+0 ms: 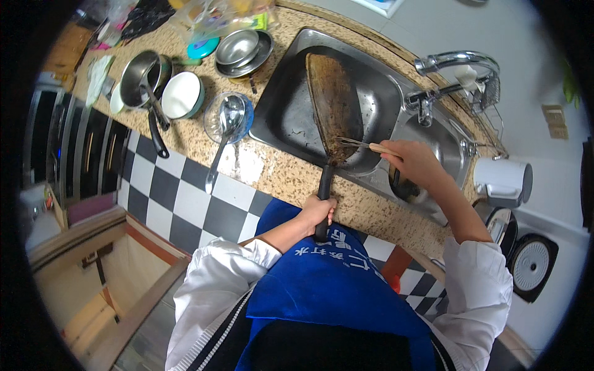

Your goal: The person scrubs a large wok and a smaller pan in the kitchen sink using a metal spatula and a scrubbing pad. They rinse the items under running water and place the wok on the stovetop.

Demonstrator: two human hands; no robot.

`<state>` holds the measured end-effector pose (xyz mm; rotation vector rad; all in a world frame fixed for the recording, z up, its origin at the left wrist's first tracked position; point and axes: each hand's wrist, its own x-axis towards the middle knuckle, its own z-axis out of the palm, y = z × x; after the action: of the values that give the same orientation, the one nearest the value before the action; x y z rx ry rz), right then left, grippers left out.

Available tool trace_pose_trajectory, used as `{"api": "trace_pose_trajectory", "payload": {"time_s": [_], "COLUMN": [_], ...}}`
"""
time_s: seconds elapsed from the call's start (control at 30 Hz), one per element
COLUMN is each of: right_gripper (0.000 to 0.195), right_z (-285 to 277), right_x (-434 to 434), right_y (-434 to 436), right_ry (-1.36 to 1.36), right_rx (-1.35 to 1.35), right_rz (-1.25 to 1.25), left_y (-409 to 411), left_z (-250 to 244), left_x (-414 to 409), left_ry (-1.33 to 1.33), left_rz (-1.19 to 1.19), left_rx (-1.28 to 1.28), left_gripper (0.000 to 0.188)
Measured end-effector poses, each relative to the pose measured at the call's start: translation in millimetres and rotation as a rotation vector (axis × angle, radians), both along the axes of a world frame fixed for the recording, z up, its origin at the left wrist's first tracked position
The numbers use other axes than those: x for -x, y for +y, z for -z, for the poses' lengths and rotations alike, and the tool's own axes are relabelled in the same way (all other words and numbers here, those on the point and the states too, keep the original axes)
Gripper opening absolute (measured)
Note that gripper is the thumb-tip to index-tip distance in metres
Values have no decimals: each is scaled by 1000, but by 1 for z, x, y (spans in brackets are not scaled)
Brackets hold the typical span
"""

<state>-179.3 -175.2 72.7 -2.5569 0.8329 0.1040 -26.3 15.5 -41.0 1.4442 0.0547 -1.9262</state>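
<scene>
A frying pan (pixel 332 99) with a browned, scorched underside stands tilted on edge in the large basin of a stainless steel sink (pixel 271 109). My left hand (pixel 318 211) is closed around its black handle (pixel 326 181), close to my blue apron (pixel 306 273). Between the fingers of my right hand (pixel 410 160) is a slim fork-like tool (pixel 377 147) with a pale handle and thin metal prongs. Its prongs meet the pan's dark, crusted surface near the handle joint. The pan's cooking face is mostly hidden from this angle.
Left of the sink, the speckled counter holds stacked metal bowls (pixel 237 48), a white-lined bowl (pixel 181 95), a saucepan (pixel 139 79) and a ladle (pixel 230 116) over a glass bowl. A chrome faucet (pixel 424 99) rises behind the basins. A white pitcher (pixel 499 183) stands at right.
</scene>
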Motion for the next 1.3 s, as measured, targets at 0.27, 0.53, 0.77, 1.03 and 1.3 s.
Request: {"api": "trace_pose_trajectory", "payload": {"time_s": [0.27, 0.53, 0.77, 1.03, 1.3], "right_gripper": [25, 26, 22, 25, 24], "right_z": [6, 5, 19, 26, 20], "right_x": [-8, -5, 7, 16, 14], "right_y": [-24, -24, -13, -27, -2], "right_ry": [38, 57, -31, -59, 52], "right_rx": [-40, -35, -27, -9, 35], "right_rz": [-155, -171, -106, -175, -215], "left_y": [-6, -4, -2, -7, -13], "left_z": [-3, -1, 3, 1, -4], "left_x": [10, 18, 23, 29, 34], "left_ry": [-33, -42, -61, -55, -73], "left_rz": [-16, -97, -91, -59, -42], "left_rx": [-22, -26, -30, -45, -32], "left_gripper": [14, 15, 13, 11, 18]}}
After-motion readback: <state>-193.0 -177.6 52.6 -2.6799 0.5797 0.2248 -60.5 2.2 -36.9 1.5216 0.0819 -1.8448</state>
